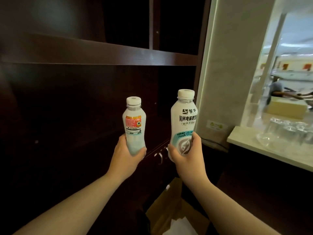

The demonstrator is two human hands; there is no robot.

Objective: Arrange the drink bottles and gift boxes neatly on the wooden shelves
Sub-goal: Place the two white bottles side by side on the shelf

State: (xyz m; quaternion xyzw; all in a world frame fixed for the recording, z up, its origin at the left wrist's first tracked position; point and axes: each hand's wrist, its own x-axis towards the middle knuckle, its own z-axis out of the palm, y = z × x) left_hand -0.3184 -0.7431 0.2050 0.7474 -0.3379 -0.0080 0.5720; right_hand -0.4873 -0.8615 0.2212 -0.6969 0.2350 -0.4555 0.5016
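My left hand [126,154] grips the lower part of a white drink bottle [134,122] with a white cap and an orange-red label patch, held upright. My right hand [186,154] is wrapped around the base of a second white bottle [183,119] with dark lettering and a teal band, also upright and a little closer to me. Both bottles are raised in front of a dark wooden shelf unit; one shelf board [101,53] runs across above them. The compartment behind the bottles is dark and shows nothing inside.
A white pillar [228,65] rises right of the shelves. A pale counter [264,148] at right carries clear glasses [288,131]. Cabinet doors with metal handles [160,156] lie below the shelf. An open cardboard box [171,212] sits on the floor between my arms. A person is far off at right.
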